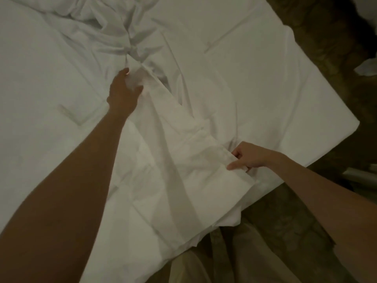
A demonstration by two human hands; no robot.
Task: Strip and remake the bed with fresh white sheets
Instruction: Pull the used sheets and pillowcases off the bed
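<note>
Two hands on one piece of white bedding: left hand [124,92] reaches far across the bed [275,78] and pinches a bunched fold of the sheet [173,160]; right hand [247,158] grips the hemmed edge near the bed corner, thumb on top, fingers curled under the fold. Both grips clenched on fabric, neither released. Sheet lies diagonally over the mattress, partly hanging off the near edge, more rumpled white linen [91,21] piled at the far side. Can't tell if the held layer is a flat sheet or a duvet cover; faint quilting lines in the near part suggest padding underneath. Handling judgement: soft, limp, light in the hand but drags over a wide span, no stiffness, so it goes where the edge goes. Cotton-like weave, not slippery, a pinch looks enough. Best hold is the doubled hem, which looks stronger and gives a straight line to pull taut; a mid-panel grab just bunches. Keep hands well apart on the same edge to keep it square. Patterned carpet [326,48] below, so trailing cloth risks touching the floor.
</note>
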